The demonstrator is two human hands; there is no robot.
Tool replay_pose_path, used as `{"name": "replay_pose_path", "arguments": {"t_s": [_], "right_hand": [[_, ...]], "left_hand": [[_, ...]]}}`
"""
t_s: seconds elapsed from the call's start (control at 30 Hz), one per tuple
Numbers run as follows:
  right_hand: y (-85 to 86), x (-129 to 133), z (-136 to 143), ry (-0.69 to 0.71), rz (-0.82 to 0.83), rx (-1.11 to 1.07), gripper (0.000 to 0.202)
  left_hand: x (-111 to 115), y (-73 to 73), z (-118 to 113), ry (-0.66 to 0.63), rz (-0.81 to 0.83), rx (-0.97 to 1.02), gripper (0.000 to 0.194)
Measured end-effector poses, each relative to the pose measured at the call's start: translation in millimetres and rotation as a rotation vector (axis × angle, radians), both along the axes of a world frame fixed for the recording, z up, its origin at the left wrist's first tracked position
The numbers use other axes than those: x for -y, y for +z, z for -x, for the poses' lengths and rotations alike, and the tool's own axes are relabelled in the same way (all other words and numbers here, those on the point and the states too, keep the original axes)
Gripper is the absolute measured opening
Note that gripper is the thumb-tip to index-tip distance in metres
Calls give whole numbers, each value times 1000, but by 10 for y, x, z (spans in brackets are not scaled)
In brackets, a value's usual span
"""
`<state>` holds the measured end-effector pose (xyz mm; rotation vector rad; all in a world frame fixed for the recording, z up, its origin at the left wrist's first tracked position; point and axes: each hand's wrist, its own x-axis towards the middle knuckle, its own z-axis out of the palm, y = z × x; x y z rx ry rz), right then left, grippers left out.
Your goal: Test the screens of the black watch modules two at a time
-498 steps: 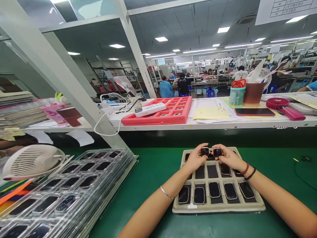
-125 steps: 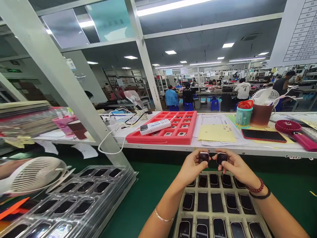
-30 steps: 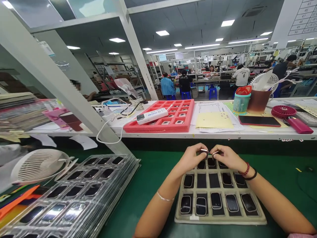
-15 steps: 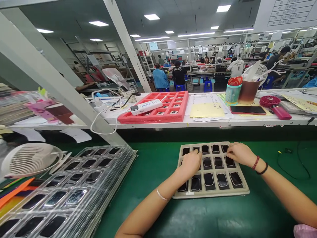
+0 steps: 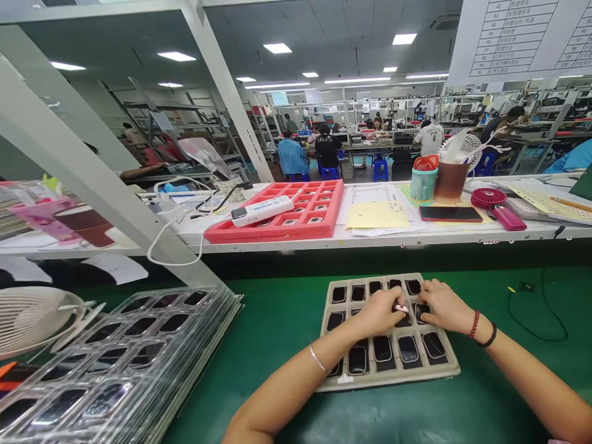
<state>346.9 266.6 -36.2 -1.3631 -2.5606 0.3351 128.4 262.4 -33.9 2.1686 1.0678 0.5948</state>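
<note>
A beige tray [image 5: 386, 381] lies on the green mat, its compartments holding several dark rounded-square screens [image 5: 382, 349]. My left hand [image 5: 383, 313] is over the middle of the tray, fingers closed around a small dark piece with a light edge; its exact kind is too small to tell. At the tray's right side, my right hand [image 5: 443, 305] has its fingertips pressed on a screen [image 5: 420, 312] in the right column of the middle row. My left hand and forearm cover part of the middle row and the lower left compartments.
Stacked clear trays of screens [image 5: 139, 325] stand at the left beside a white fan [image 5: 32, 317]. A slanted white post [image 5: 203, 262] rises near them. The raised shelf [image 5: 296, 246] carries a red tray [image 5: 272, 232], papers, a phone and cups. A black cable lies right.
My left hand has moved right from the upper left compartments to the tray's middle, now with a small piece in its fingers. My right hand has shifted down from the top right corner.
</note>
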Motion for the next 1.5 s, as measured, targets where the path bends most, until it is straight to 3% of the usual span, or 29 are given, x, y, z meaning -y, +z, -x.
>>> {"name": "replay_pose_path", "arguments": {"t_s": [0.13, 0.27, 0.37, 0.43, 0.53, 0.67, 0.9, 1.03, 1.13, 1.3, 1.5], "right_hand": [[67, -126, 86, 79, 90, -176, 16], [249, -363, 332, 146, 272, -493, 4], [385, -515, 544, 157, 571, -937, 25], [430, -571, 652, 168, 679, -1097, 39], [434, -597, 738, 167, 695, -1120, 44], [462, -588, 759, 172, 576, -1038, 44], [573, -545, 762, 218, 529, -1025, 36], [569, -526, 667, 273, 674, -1118, 47], [580, -528, 576, 303, 827, -1225, 46], [581, -495, 574, 363, 945, -1315, 42], [543, -449, 667, 375, 918, -1281, 40]], "left_hand": [[-175, 245, 137, 76, 128, 213, 23], [-321, 493, 362, 136, 356, 599, 35], [-321, 570, 514, 175, 400, 715, 44], [-302, 579, 579, 198, 401, 711, 44], [-280, 585, 614, 233, 401, 700, 44], [-261, 618, 592, 230, 336, 727, 45], [-219, 675, 655, 241, 347, 767, 47], [-205, 720, 740, 187, 442, 842, 58], [-197, 730, 780, 121, 521, 876, 59], [-173, 680, 757, -12, 559, 903, 71], [-168, 655, 719, -18, 502, 809, 54]]}}
